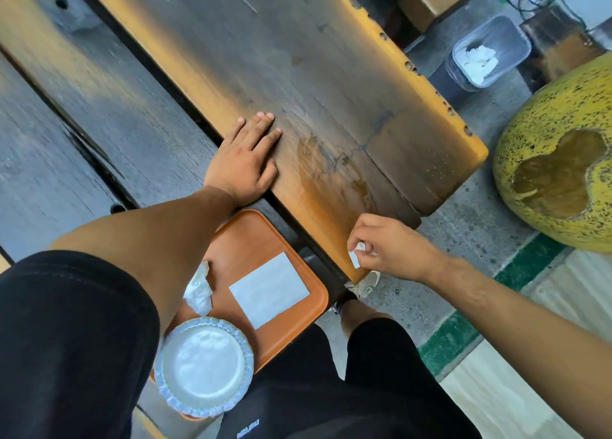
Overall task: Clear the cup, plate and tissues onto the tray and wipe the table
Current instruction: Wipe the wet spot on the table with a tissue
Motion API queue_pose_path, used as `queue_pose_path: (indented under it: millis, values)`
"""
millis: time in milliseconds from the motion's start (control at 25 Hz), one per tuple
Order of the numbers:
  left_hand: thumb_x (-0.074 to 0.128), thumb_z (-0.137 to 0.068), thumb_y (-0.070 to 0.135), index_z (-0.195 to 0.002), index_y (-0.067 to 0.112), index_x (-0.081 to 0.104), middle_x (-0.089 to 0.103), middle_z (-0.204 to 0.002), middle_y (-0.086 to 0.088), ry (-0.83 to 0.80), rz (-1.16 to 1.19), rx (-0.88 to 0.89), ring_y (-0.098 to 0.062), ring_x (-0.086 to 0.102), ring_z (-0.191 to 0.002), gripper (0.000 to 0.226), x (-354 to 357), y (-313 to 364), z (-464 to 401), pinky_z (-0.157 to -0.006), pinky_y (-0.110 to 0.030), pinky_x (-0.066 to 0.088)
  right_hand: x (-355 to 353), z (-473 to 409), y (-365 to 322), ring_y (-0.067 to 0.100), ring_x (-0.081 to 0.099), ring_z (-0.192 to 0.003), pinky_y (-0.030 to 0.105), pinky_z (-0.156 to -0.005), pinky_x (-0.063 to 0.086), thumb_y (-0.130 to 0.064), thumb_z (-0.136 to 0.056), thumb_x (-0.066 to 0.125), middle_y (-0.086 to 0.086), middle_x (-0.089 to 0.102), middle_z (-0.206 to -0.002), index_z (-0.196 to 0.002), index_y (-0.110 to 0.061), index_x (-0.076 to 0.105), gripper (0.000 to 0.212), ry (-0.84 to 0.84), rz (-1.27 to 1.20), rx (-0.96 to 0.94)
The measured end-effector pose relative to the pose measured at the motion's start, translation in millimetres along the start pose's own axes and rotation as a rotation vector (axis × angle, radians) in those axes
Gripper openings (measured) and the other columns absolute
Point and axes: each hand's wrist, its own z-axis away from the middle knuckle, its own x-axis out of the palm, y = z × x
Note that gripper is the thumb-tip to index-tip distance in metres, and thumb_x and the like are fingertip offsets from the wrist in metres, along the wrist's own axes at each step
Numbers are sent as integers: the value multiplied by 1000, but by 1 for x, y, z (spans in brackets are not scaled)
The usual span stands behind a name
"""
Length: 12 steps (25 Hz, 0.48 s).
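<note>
Two hands: both mine, both over the worktop (298,41).
Left hand (243,160): flat on the worktop, fingers straight and close together, holding nothing.
Right hand (387,246): at the near worktop edge, fingers (356,240) pinching a small white tissue (356,256).
Tray (251,236): orange, sits at the near edge below my left forearm.
Plate (203,365): on the tray's near end, overhanging its rim.
Crumpled tissue (198,289): on the tray, beside the plate.
Flat napkin (270,288): on the tray, square, lying flat.
Done, my read: plate and two tissues cleared onto the tray.
Left, my read: the pinched tissue isn't on the tray yet; wipe looks unfinished, a wet-looking patch (331,170) shows between my hands.
Cup: not visible anywhere; can't say if it's on the tray.
Hidden: my left forearm and sleeve cover the tray's left part.
Blur: far worktop smeared, detail unreadable there.
Off task: bin (490,54) on the floor holds white paper.
</note>
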Motion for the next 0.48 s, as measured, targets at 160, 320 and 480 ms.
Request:
queue_pose_path:
  millis: [160, 320, 480]
  values:
    - [42, -95, 32, -150, 11, 46, 34, -163, -14, 6, -5, 2, -31, 30, -153, 59, 2, -1, 1, -126, -50, 19, -47, -37, 12, 1, 52, -71, 21, -70, 47, -13, -83, 73, -7, 58, -93, -107, -20, 72, 25, 193, -75, 39]
    - [44, -95, 30, -148, 9, 47, 35, -162, -15, 15, -5, 4, -32, 31, -152, 58, 1, 0, -1, -125, -52, 21, -81, -94, 16, 9, 57, -73, 28, -75, 50, -13, -84, 69, -1, 61, -95, -103, -17, 75, 21, 340, -80, 82]
    - [45, -94, 29, -148, 7, 48, 35, -162, -17, 21, -4, 7, -33, 32, -151, 58, -1, 1, -1, -125, -52, 22, -86, -135, 11, 17, 62, -79, 32, -82, 52, -15, -87, 66, 0, 61, -98, -105, -15, 76, 20, 328, -80, 37]
